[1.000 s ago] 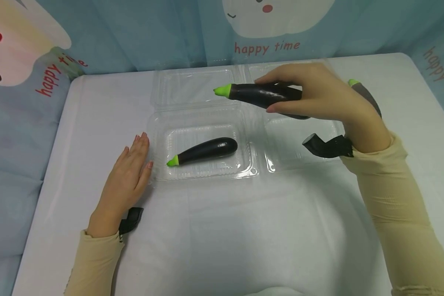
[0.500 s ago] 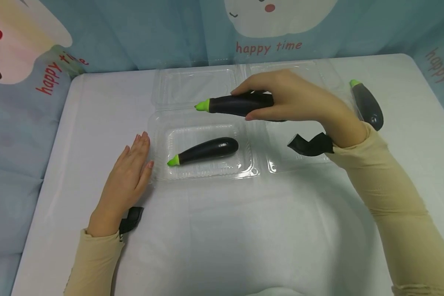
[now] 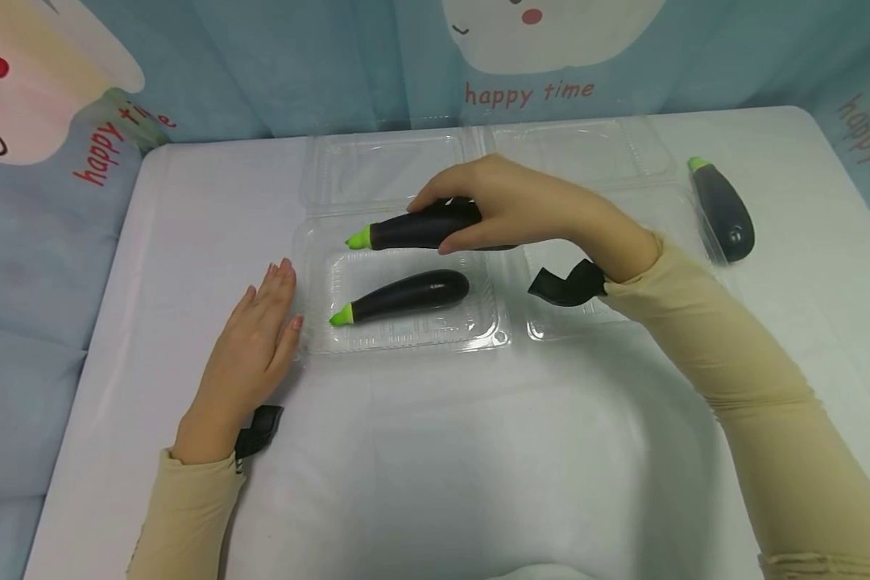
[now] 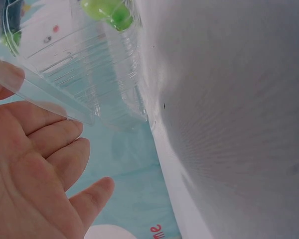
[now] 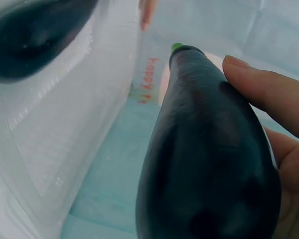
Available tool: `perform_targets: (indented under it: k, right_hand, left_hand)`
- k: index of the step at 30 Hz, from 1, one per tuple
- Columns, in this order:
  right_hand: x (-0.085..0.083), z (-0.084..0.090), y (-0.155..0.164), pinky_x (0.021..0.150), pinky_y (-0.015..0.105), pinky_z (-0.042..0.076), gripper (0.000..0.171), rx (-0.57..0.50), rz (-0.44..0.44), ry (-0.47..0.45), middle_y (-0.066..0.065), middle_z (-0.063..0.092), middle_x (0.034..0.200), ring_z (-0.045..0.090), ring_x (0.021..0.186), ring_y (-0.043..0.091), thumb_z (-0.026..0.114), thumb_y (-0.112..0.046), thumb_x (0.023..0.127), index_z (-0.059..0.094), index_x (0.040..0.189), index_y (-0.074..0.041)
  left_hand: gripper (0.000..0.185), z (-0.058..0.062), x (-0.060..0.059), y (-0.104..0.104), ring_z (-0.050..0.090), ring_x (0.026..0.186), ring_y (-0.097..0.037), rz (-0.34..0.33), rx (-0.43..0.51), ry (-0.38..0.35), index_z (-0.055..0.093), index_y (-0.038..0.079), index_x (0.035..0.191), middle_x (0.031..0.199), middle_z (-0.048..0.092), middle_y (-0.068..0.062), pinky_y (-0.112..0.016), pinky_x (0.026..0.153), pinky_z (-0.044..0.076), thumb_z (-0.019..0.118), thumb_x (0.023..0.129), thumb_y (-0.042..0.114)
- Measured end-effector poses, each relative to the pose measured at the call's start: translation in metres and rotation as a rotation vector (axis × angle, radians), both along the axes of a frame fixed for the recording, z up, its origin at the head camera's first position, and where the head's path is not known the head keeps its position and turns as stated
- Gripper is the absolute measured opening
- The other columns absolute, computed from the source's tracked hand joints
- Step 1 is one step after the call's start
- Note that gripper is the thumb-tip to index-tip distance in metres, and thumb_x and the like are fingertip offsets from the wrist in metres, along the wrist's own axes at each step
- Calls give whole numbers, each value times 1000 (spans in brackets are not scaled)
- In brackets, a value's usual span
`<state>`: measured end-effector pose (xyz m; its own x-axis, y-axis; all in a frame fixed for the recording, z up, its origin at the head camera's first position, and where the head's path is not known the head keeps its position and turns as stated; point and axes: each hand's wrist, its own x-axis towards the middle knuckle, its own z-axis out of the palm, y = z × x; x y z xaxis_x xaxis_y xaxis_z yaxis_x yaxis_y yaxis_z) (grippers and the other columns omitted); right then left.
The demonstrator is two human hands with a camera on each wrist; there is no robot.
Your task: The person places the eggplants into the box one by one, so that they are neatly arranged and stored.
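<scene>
Glossy black eggplant with a green tip (image 3: 424, 228) is in your right hand (image 3: 511, 205) — thumb and fingers grip its body from above, tip pointing left, over the back part of the left clear container (image 3: 310, 302). Inside that container, on the floor, lies a second eggplant (image 3: 415, 295), slanted, green tip toward your left hand (image 3: 250, 346). Your left hand holds nothing: fingers extended and relaxed, right at the container's left rim, thumb nearest you. To the right sits another clear container (image 3: 587, 316), partly under your right forearm; both have lids laid back toward the curtain (image 3: 333, 64). A third eggplant (image 3: 725, 211) lies just beside the right container's right edge — can't tell if they touch. White cloth (image 3: 478, 467) covers the table; the curtain behind is blue with red "happy time" lettering. Both your sleeves are beige.
</scene>
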<state>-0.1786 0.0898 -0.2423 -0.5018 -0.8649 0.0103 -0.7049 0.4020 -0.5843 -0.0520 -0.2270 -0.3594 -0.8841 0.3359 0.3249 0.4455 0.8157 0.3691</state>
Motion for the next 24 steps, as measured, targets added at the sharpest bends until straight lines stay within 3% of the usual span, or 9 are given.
perform_targets:
  k: [13, 24]
  right_hand:
    - [-10, -14, -22, 88, 28, 43, 42, 48, 39, -77, 2, 64, 118, 56, 99, 12, 73, -17, 84, 62, 123, -6]
    - [-18, -26, -36, 87, 29, 44, 43, 60, 71, -139, 3, 64, 118, 57, 96, 14, 75, -16, 83, 63, 123, -6]
  left_hand:
    - [53, 1, 1, 1, 32, 137, -32, 0, 2, -15, 33, -7, 144, 147, 35, -21, -52, 111, 23, 49, 97, 12]
    - [52, 0, 1, -1, 32, 137, -33, -14, 1, -7, 32, -6, 145, 147, 34, -22, -53, 111, 23, 44, 100, 17]
